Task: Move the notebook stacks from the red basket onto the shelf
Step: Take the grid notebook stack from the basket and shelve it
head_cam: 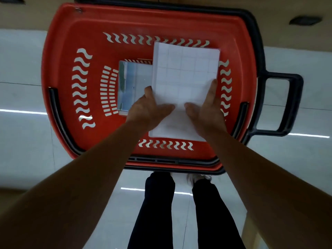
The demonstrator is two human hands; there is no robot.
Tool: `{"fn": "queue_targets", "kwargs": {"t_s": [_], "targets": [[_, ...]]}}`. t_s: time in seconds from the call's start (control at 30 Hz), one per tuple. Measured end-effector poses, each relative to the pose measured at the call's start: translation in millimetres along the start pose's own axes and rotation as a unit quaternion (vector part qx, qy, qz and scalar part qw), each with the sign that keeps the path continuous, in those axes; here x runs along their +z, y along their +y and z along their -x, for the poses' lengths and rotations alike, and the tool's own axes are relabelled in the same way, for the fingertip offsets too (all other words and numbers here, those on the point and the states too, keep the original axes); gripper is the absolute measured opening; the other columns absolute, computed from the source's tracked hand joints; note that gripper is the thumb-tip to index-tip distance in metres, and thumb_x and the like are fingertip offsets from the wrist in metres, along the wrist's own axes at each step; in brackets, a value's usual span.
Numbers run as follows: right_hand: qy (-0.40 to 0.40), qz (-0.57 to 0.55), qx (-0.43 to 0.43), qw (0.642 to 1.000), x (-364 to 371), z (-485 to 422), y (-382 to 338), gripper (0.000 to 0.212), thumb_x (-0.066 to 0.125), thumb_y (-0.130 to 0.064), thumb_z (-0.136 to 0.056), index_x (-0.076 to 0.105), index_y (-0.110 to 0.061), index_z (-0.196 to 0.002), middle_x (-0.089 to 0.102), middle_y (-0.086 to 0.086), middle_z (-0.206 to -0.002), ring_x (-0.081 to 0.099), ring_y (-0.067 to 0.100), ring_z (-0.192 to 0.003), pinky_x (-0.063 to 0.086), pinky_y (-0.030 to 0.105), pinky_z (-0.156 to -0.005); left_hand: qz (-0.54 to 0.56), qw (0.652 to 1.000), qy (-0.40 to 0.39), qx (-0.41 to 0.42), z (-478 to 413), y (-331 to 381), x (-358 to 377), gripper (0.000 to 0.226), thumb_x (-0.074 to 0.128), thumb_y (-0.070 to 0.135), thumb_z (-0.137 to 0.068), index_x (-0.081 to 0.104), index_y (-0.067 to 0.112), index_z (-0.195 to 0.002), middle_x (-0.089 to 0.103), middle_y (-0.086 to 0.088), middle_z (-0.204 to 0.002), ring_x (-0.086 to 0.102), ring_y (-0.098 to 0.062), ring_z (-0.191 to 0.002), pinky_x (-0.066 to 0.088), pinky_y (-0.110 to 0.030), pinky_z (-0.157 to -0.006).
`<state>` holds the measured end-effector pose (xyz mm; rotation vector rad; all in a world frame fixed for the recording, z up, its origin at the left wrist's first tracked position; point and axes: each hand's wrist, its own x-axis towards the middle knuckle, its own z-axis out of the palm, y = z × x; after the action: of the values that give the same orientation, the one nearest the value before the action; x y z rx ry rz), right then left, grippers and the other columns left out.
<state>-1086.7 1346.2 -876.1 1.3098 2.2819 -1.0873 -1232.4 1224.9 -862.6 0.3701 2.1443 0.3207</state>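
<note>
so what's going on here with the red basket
A person stands over the red basket and grips a white notebook stack with the left hand and right hand, thumbs on top. A second stack lies on the basket floor, partly under it.

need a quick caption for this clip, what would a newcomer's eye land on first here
The big red basket fills the middle of the view, its black handle sticking out to the right. In it, the left hand and the right hand grip a white notebook stack by its near end, and a second stack lies on the basket floor just left of it.
</note>
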Motion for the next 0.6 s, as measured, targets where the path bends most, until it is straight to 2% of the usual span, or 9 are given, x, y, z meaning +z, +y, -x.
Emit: {"fn": "queue_targets", "kwargs": {"t_s": [0.07, 0.17, 0.23, 0.33, 0.43, 0.5, 0.6], "targets": [[0.013, -0.007, 0.021, 1.0, 2, -1, -3, 0.102, 0.045, -0.072, -0.084, -0.019, -0.033, -0.155, 0.006, 0.014, -0.166, 0.035, 0.043, -0.141, 0.042, 0.059, -0.106, 0.023, 1.0, 0.01, 0.007, 2, -1, 4, 0.078, 0.07, 0.058, -0.084, 0.032, 0.02, -0.14, 0.056, -0.006, -0.13, 0.058, -0.027, -0.114, 0.051, -0.036, -0.086], [0.026, -0.003, 0.011, 1.0, 5, 5, -8, 0.109, 0.056, -0.067, -0.084, -0.018, -0.03, -0.156, 0.01, 0.013, -0.165, 0.043, 0.041, -0.136, 0.048, 0.054, -0.101, 0.079, 0.996, 0.034, 0.033, 8, -7, 3, 0.067, 0.074, 0.041, -0.084, 0.038, 0.016, -0.135, 0.057, 0.003, -0.11, 0.06, -0.019, -0.099, 0.05, -0.025, -0.073], [0.036, 0.001, 0.009, 0.999, 5, 11, -13, 0.112, 0.061, -0.063, -0.083, -0.015, -0.027, -0.157, 0.014, 0.013, -0.163, 0.049, 0.038, -0.131, 0.052, 0.049, -0.096, 0.103, 0.992, 0.04, 0.067, 13, -16, 1, 0.058, 0.073, 0.029, -0.083, 0.04, 0.014, -0.129, 0.06, 0.001, -0.106, 0.064, -0.018, -0.093, 0.053, -0.022, -0.068], [0.026, -0.013, 0.02, 0.999, 7, 17, -21, 0.116, 0.067, -0.059, -0.082, -0.016, -0.028, -0.157, 0.017, 0.012, -0.163, 0.051, 0.035, -0.128, 0.053, 0.041, -0.091, 0.172, 0.979, 0.059, 0.088, 20, -31, -1, 0.057, 0.07, 0.032, -0.079, 0.037, 0.018, -0.123, 0.061, -0.004, -0.11, 0.066, -0.017, -0.097, 0.062, -0.036, -0.075], [-0.01, -0.064, 0.006, 0.998, 16, 23, -23, 0.117, 0.071, -0.053, -0.083, -0.018, -0.032, -0.156, 0.013, 0.008, -0.164, 0.046, 0.032, -0.134, 0.049, 0.034, -0.091, 0.25, 0.962, 0.074, 0.077, 18, -40, -3, 0.062, 0.076, 0.034, -0.081, 0.035, 0.018, -0.126, 0.061, -0.006, -0.118, 0.066, -0.015, -0.107, 0.061, -0.038, -0.085], [-0.019, -0.093, -0.005, 0.995, 23, 24, -23, 0.116, 0.071, -0.052, -0.083, -0.018, -0.035, -0.156, 0.009, 0.005, -0.165, 0.034, 0.03, -0.143, 0.047, 0.04, -0.101, 0.287, 0.953, 0.079, 0.055, 13, -42, -4, 0.06, 0.078, 0.03, -0.085, 0.035, 0.021, -0.126, 0.062, -0.004, -0.12, 0.066, -0.015, -0.108, 0.06, -0.039, -0.088], [-0.004, -0.12, -0.002, 0.993, 26, 20, -22, 0.105, 0.065, -0.054, -0.087, -0.014, -0.039, -0.155, 0.007, 0.004, -0.166, 0.028, 0.03, -0.147, 0.045, 0.051, -0.107, 0.291, 0.953, 0.071, 0.054, 7, -40, -3, 0.058, 0.075, 0.024, -0.089, 0.035, 0.022, -0.131, 0.062, 0.008, -0.114, 0.065, -0.006, -0.102, 0.059, -0.033, -0.088]]}}
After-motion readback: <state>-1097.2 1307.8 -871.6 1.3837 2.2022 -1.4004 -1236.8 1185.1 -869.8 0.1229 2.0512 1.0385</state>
